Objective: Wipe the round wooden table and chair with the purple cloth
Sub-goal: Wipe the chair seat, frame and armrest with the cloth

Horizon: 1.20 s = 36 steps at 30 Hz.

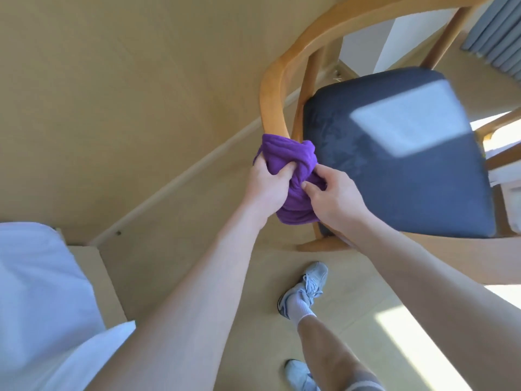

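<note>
The wooden chair [275, 88] stands in front of me with a curved armrest and a dark blue seat cushion [394, 165]. The purple cloth [284, 153] is bunched around the near end of the left armrest. My left hand [267, 182] grips the cloth from the left side. My right hand [332, 193] pinches the cloth's right side with thumb and fingers. The armrest end is hidden under the cloth. The round table is not in view.
A white bed [36, 292] with a wooden frame sits at the lower left. A beige wall with a baseboard [174, 176] runs behind the chair. My legs and grey sneakers [304, 289] stand on the light wooden floor. Grey curtains [496, 32] hang at the top right.
</note>
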Each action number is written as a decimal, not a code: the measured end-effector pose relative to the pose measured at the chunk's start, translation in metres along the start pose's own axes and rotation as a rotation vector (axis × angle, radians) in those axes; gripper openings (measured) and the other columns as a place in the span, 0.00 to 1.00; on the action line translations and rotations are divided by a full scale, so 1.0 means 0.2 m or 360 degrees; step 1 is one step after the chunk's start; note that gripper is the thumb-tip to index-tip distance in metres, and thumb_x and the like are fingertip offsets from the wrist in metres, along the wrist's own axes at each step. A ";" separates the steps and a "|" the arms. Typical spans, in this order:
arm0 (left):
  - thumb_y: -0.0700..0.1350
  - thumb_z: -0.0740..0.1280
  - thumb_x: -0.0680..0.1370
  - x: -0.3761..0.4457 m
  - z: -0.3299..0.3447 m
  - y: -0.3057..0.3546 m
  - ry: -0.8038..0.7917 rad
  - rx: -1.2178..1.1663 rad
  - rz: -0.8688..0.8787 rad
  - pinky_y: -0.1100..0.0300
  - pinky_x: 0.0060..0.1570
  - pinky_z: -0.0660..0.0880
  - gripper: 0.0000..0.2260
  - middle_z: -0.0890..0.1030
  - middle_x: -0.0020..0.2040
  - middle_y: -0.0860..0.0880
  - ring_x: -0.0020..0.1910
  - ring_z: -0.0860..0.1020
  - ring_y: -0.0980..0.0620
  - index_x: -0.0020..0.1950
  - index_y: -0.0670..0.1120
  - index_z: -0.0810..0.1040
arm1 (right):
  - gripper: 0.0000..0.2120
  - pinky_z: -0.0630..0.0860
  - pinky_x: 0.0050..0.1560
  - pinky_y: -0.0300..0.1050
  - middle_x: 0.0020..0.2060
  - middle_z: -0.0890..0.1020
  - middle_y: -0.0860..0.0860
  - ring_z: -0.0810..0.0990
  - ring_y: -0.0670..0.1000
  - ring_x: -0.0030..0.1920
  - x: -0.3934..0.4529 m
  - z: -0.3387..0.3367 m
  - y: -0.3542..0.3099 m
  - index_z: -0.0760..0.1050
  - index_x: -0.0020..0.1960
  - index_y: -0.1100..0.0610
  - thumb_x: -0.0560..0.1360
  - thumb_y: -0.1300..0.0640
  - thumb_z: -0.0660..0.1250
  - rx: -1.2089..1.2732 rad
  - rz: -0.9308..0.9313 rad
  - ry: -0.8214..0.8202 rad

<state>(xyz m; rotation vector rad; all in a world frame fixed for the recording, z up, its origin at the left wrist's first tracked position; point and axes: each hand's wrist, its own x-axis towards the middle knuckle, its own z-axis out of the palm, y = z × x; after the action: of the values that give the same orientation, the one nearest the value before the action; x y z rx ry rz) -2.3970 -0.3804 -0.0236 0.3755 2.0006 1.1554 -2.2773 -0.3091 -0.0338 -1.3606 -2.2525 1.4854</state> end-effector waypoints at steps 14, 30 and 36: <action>0.50 0.70 0.80 -0.37 0.50 -0.15 0.0263 -0.0185 -0.0343 0.48 0.59 0.79 0.10 0.85 0.52 0.49 0.53 0.83 0.49 0.58 0.46 0.80 | 0.07 0.69 0.40 0.50 0.44 0.78 0.49 0.74 0.55 0.46 -0.32 -0.36 0.36 0.72 0.48 0.58 0.82 0.54 0.62 -0.0789 -0.0397 -0.0217; 0.50 0.54 0.81 -0.72 1.49 -0.17 0.1196 0.0756 0.0117 0.40 0.79 0.49 0.29 0.54 0.82 0.34 0.80 0.51 0.29 0.80 0.39 0.63 | 0.17 0.68 0.71 0.52 0.69 0.77 0.46 0.71 0.57 0.71 -0.46 -1.05 0.93 0.75 0.69 0.53 0.84 0.53 0.57 -0.1094 -0.0857 -0.0171; 0.49 0.56 0.78 -0.80 1.82 -0.11 0.1037 0.0983 0.0178 0.40 0.79 0.50 0.29 0.58 0.81 0.36 0.80 0.55 0.33 0.78 0.40 0.66 | 0.20 0.62 0.77 0.58 0.73 0.74 0.48 0.67 0.58 0.77 -0.49 -1.33 1.17 0.73 0.73 0.51 0.84 0.51 0.54 -0.1071 -0.0763 -0.0079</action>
<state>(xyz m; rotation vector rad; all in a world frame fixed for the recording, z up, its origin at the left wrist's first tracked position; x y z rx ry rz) -2.0171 -0.2680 -0.0676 0.4572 2.9467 0.7429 -1.9361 -0.1744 -0.0462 -0.7706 -2.9698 0.6361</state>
